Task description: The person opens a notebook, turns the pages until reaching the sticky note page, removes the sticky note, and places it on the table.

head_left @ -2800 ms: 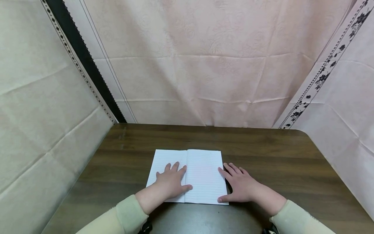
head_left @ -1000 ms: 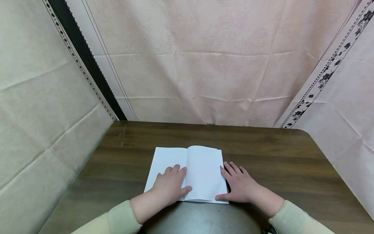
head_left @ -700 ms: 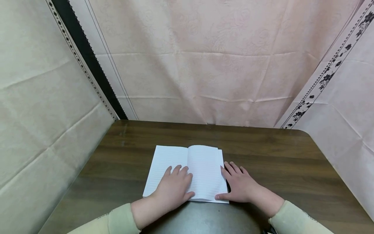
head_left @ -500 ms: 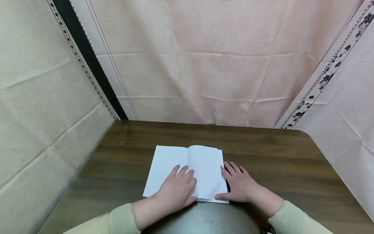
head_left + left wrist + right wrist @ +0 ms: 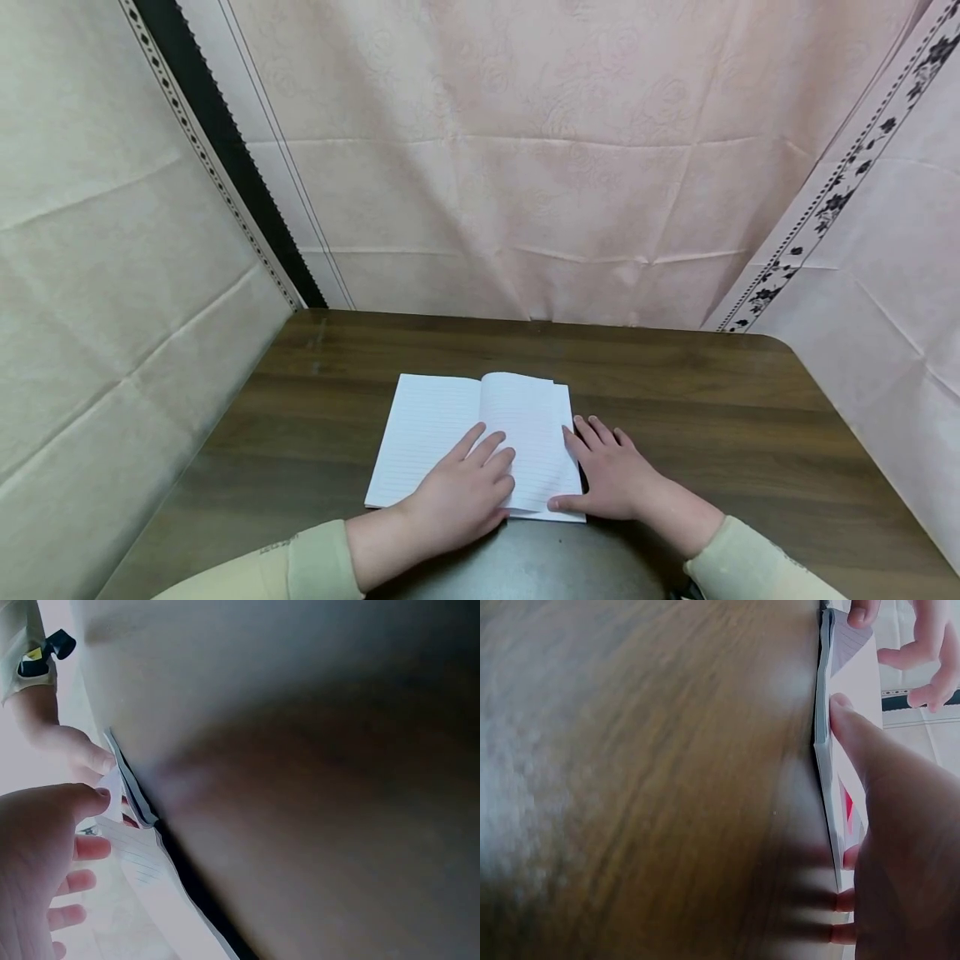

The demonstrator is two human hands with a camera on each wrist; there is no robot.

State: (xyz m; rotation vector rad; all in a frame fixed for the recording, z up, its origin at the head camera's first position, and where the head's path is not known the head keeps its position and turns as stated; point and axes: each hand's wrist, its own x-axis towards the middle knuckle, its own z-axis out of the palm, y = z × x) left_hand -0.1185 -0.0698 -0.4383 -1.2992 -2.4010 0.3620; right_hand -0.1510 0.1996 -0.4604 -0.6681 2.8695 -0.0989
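An open notebook (image 5: 431, 417) with white lined pages lies on the table. Its right leaf (image 5: 517, 408) bows up near the fold, its outer edge set in from the sheet beneath. My left hand (image 5: 465, 492) lies across the lower fold with fingers extended over the right leaf; the left wrist view shows them spread above the paper. At the notebook's right side, my right hand (image 5: 615, 479) rests with its thumb on the lower right corner and straight fingers along the edge. A small red patch (image 5: 848, 806) shows beside the pages in the right wrist view.
The brown wood-grain table (image 5: 675, 392) extends around the notebook on all sides. Pale cloth (image 5: 525, 208) hangs behind it, with further cloth panels at left and right. A black strip (image 5: 225, 150) runs down the left corner.
My left hand has slid rightward from the left page onto the fold and right leaf. That leaf has bowed up and its outer edge has drawn inward. My right hand has hardly moved.
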